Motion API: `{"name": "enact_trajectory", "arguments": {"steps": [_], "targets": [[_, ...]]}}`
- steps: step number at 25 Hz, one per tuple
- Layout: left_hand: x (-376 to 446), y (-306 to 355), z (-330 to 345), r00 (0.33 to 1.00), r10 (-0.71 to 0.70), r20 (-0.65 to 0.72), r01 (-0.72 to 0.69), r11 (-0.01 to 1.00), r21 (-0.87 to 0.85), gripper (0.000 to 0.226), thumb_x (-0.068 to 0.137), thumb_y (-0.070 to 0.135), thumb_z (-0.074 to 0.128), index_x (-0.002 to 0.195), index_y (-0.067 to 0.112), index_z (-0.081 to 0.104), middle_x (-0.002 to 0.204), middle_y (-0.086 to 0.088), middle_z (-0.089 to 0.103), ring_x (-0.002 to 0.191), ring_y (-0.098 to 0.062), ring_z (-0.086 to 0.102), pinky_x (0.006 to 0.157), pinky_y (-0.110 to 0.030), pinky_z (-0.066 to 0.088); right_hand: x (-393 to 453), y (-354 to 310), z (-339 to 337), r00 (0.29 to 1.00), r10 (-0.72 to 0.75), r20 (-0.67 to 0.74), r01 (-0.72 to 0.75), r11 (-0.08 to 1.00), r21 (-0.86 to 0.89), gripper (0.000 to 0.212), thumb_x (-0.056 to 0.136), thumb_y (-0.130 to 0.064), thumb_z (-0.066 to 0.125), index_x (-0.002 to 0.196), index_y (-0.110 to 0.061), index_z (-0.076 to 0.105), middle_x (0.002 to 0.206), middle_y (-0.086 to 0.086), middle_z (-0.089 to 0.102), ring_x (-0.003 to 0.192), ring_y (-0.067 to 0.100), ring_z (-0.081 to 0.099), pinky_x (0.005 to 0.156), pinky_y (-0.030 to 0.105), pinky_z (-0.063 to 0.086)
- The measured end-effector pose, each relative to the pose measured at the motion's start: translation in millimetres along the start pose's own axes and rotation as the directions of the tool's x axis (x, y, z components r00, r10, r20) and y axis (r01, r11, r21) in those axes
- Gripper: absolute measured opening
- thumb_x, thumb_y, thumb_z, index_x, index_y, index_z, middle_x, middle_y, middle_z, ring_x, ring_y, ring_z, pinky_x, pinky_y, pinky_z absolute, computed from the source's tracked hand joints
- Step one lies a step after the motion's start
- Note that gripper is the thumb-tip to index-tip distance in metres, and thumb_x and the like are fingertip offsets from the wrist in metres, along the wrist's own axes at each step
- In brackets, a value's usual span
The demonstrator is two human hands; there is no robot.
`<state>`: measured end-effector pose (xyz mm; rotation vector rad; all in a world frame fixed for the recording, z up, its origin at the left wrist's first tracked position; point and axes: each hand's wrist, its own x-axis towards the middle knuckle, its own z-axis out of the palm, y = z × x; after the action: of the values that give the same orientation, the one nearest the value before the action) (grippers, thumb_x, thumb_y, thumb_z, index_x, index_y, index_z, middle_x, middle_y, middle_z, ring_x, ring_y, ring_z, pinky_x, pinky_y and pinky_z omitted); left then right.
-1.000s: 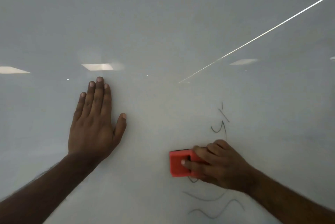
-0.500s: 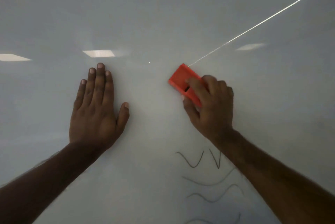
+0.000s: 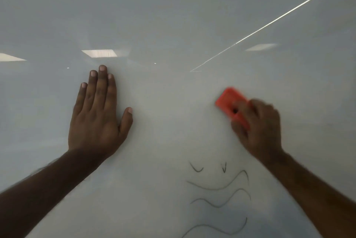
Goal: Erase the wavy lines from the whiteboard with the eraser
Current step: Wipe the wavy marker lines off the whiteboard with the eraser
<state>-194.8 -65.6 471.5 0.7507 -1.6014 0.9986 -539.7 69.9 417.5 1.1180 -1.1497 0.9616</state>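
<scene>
A whiteboard [image 3: 173,16] fills the whole view. My right hand [image 3: 258,127] grips a red eraser [image 3: 228,101] and presses it on the board at centre right; both look motion-blurred. Below the eraser, dark wavy lines [image 3: 219,187] run across the lower centre, with two short leftover strokes [image 3: 196,168] just above them. My left hand [image 3: 98,114] lies flat on the board at centre left, fingers together, holding nothing.
Ceiling lights [image 3: 99,53] reflect in the glossy board at left and right. A thin bright streak [image 3: 269,21] runs diagonally from the centre to the upper right corner.
My right hand swept the eraser up from the lines, then to the right and slightly down. Strokes right of the lines are gone. My left hand stayed flat in place.
</scene>
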Motion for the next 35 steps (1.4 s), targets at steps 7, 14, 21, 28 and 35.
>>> {"name": "enact_trajectory", "arguments": {"steps": [7, 14, 21, 28, 35], "targets": [[-1, 6, 6, 1.000, 0.011, -0.019, -0.011, 1.000, -0.012, 0.077, 0.103, 0.049, 0.025, 0.159, -0.002, 0.012, 0.169, -0.021, 0.008, 0.158, -0.031, 0.004, 0.129, -0.043, 0.005, 30, -72, 18, 0.972, 0.223, -0.075, -0.222, 0.975, 0.024, 0.042, 0.096, -0.044, 0.051, 0.129, -0.019, 0.057, 0.112, 0.015, 0.055, 0.086, 0.032, 0.047, 0.071, 0.040, 0.035], [-3, 7, 1, 0.999, 0.034, 0.003, -0.034, 0.999, -0.034, 0.076, 0.103, 0.048, 0.026, 0.160, -0.001, 0.012, 0.169, -0.020, 0.008, 0.158, -0.032, 0.006, 0.129, -0.040, 0.002, -99, -126, 7, 0.946, -0.301, 0.122, 0.282, 0.947, 0.152, 0.033, 0.101, -0.042, 0.048, 0.128, -0.025, 0.057, 0.113, 0.010, 0.055, 0.079, 0.028, 0.045, 0.074, 0.039, 0.035], [-13, 12, 7, 0.999, 0.034, -0.013, -0.035, 0.998, -0.042, 0.075, 0.104, 0.049, 0.026, 0.161, 0.003, 0.009, 0.170, -0.017, 0.007, 0.158, -0.028, 0.002, 0.129, -0.037, -0.001, -124, -21, -14, 0.990, 0.012, 0.143, -0.007, 0.999, -0.033, 0.037, 0.095, -0.044, 0.046, 0.123, -0.021, 0.053, 0.106, 0.019, 0.056, 0.086, 0.032, 0.049, 0.075, 0.040, 0.033], [-21, 21, 13, 0.998, 0.033, -0.048, -0.035, 0.999, -0.037, 0.076, 0.105, 0.050, 0.029, 0.160, 0.001, 0.009, 0.169, -0.020, 0.010, 0.158, -0.031, 0.006, 0.129, -0.039, 0.001, -72, -55, 3, 0.863, 0.497, -0.085, -0.501, 0.865, -0.031, 0.035, 0.094, -0.035, 0.059, 0.118, -0.011, 0.056, 0.098, 0.020, 0.050, 0.087, 0.035, 0.049, 0.072, 0.042, 0.036], [-26, 23, 11, 0.998, 0.062, -0.013, -0.063, 0.995, -0.073, 0.075, 0.104, 0.048, 0.029, 0.160, 0.003, 0.008, 0.169, -0.019, 0.008, 0.158, -0.032, 0.005, 0.128, -0.037, -0.003, -174, -170, 0, 0.979, -0.037, 0.199, 0.012, 0.992, 0.124, 0.028, 0.093, -0.039, 0.053, 0.116, -0.022, 0.054, 0.102, 0.011, 0.045, 0.080, 0.030, 0.046, 0.072, 0.038, 0.033]]}}
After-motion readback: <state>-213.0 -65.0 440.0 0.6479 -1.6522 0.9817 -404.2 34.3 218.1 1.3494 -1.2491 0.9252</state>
